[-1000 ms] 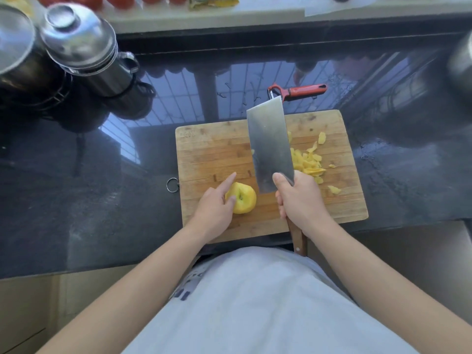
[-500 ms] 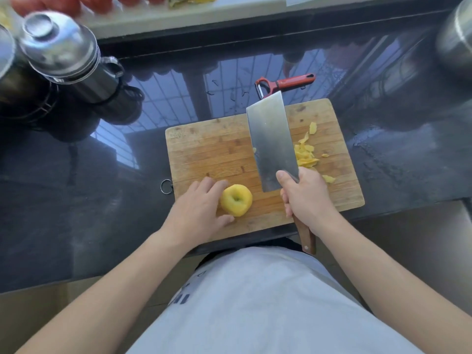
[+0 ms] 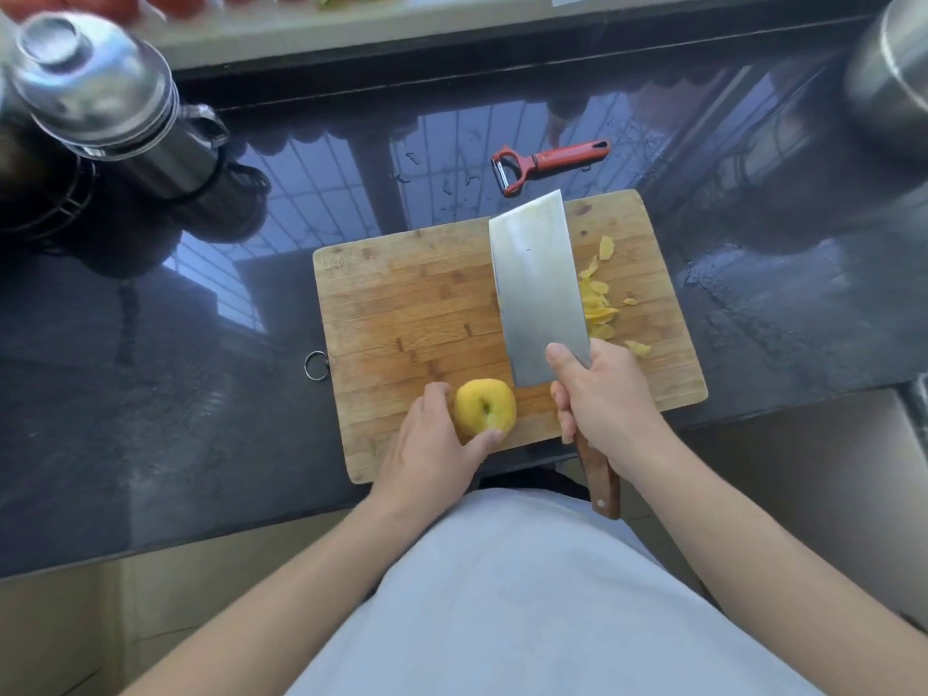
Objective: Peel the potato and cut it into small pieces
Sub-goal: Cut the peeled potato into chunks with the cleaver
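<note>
Head view: my left hand [image 3: 432, 439] cups the peeled potato [image 3: 484, 408] on the near edge of the cutting board [image 3: 401, 303], while my right hand [image 3: 600, 399] is wrapped round the cleaver [image 3: 535, 293] handle, its blade just right of the potato and pointing away from me. The potato looks roundish, with no clear long axis, so I judge the first cut needs the blade moved left over it. Steel containers [image 3: 100, 87] sit far left; their contents are hidden.

A dark glossy countertop [image 3: 150, 419] carries a cutting board [image 3: 417, 313], peeler [image 3: 550, 160] and steel pots [image 3: 115, 108].
</note>
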`<state>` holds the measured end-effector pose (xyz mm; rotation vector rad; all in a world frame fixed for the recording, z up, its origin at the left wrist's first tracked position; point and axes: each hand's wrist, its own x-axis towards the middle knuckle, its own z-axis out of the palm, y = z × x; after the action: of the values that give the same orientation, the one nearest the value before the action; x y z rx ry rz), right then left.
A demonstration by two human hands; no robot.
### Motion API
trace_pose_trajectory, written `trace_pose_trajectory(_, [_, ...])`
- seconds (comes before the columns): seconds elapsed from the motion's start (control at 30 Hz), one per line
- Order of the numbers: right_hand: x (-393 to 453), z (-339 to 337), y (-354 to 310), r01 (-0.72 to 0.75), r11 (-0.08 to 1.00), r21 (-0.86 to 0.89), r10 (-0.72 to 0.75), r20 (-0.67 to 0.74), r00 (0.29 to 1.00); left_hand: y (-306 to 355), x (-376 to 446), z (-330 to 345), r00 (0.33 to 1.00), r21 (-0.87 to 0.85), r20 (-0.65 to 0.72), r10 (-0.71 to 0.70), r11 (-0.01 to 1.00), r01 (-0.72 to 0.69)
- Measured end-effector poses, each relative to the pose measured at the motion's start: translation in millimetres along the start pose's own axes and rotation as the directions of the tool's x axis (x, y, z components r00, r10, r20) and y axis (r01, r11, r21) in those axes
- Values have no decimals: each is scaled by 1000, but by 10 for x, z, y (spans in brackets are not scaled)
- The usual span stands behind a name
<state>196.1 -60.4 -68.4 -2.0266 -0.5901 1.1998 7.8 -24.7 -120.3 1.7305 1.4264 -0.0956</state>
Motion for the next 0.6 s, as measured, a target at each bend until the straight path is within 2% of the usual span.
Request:
trace_pose_trajectory(0.1, [-70,45,52,-8,999,-49,9,25,1000,-141,20,-87,990,128,29,140,981,-143])
trace_pose_trajectory(0.2, [-118,95,132,8,995,-104,-7,13,1000,-214,103,-94,973,116,18,230,966,-231])
trace_pose_trajectory(0.37, [-153,167,244,-14,990,-142,13,-3,1000,-253,127,16,961,7,-46,274,962,-274])
trace_pose_trajectory(0.6, [-182,218,277,-18,986,-163,14,-24,1000,-250,123,58,955,-16,-95,280,959,-282])
